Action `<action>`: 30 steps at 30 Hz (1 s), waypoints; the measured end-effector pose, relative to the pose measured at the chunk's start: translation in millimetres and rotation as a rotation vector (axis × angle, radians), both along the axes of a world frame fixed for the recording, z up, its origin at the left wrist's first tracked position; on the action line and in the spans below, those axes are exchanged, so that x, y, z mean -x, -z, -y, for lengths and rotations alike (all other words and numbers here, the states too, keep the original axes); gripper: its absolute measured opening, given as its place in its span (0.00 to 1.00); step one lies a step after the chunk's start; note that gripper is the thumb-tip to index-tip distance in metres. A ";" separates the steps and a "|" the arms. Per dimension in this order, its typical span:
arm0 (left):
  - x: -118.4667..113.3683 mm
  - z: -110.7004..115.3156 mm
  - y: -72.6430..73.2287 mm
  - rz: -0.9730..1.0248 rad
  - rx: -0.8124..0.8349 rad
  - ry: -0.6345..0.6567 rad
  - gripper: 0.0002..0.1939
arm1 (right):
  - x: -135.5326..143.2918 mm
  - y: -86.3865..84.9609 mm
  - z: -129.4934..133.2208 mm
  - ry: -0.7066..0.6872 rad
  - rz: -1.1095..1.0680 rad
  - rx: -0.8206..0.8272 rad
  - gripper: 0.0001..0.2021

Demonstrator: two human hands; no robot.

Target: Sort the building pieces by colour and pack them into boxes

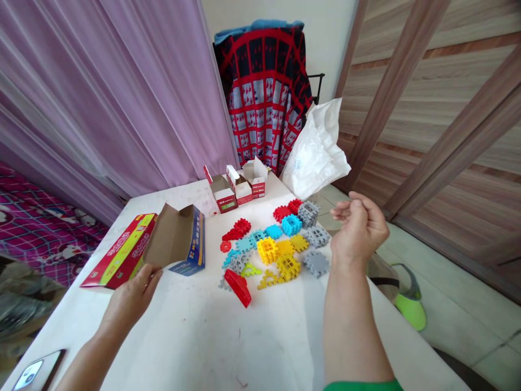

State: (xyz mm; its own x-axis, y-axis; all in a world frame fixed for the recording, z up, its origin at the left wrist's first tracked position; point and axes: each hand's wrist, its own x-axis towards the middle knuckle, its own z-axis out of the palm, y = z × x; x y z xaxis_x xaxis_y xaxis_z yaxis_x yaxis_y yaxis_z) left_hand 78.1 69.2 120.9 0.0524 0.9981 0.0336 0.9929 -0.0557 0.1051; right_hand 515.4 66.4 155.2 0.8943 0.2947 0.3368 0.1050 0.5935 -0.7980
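My left hand (140, 285) pinches the near edge of an opened cardboard box (173, 236), brown inside with a blue printed side. Raised over the table's right side, my right hand (360, 225) has its fingers curled and its thumb pressed to them; whether something small is between them, I cannot make out. Left of it lie interlocking plastic toy pieces: grey pieces (316, 263), yellow pieces (285, 255), blue pieces (292, 224) and red pieces (242, 227). A long red piece (238, 289) sits nearest me, beside a lime-green triangular piece (251, 269).
A red and yellow carton (122, 252) lies at the left. Several small opened boxes (224, 194) stand at the back of the white table (195, 331). A white plastic bag (313, 155) rises at the far right corner. A phone (38, 372) lies at the near left edge.
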 end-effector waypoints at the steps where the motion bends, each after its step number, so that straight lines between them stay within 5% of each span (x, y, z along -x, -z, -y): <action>1: 1.9 11.2 0.0 0.029 0.001 0.006 0.18 | -0.9 -2.3 2.7 0.007 -0.007 -0.010 0.10; 13: 11.7 88.7 -4.6 0.299 -0.009 0.046 0.18 | -8.3 -8.4 31.2 0.050 -0.096 -0.086 0.09; 20: -16.6 95.8 -6.8 0.372 -0.155 -0.090 0.29 | -0.8 -26.6 34.3 0.032 -0.092 -0.142 0.09; 30: -35.0 97.4 18.7 0.608 -0.178 -0.252 0.32 | 0.2 -29.9 28.5 -0.016 -0.189 -0.211 0.09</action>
